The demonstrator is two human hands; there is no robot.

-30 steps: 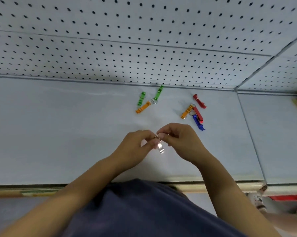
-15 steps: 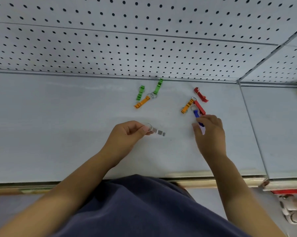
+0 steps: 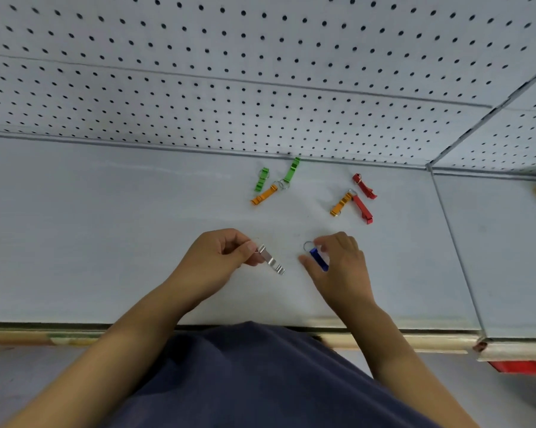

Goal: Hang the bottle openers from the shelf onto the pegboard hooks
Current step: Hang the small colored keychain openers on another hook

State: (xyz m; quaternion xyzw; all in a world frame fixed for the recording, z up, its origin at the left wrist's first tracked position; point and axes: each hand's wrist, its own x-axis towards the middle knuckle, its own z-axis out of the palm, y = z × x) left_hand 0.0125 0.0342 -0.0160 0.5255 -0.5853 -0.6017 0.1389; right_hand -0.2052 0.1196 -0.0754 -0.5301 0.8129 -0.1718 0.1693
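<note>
My left hand [image 3: 220, 257] pinches the ring end of a silver bottle opener [image 3: 272, 262] just above the shelf [image 3: 106, 242]. My right hand [image 3: 342, 267] grips a blue bottle opener [image 3: 319, 259] by its key ring, close to the silver one. Further back on the shelf lie two green openers [image 3: 262, 179] [image 3: 292, 170], an orange one [image 3: 263, 195], another orange one [image 3: 340, 204] and two red ones [image 3: 363, 209] [image 3: 364, 186]. The white pegboard [image 3: 260, 88] rises behind the shelf; no hooks show in view.
A seam [image 3: 455, 251] splits this shelf from a neighbouring shelf on the right. The wooden front edge [image 3: 384, 339] runs along the bottom, with my dark blue shirt in front of it. A red item [image 3: 523, 366] sits below the right shelf.
My hands separated from holding the silver opener together. The right hand reached to the blue opener, picked it up and brought it back toward the left hand, which still holds the silver one.
</note>
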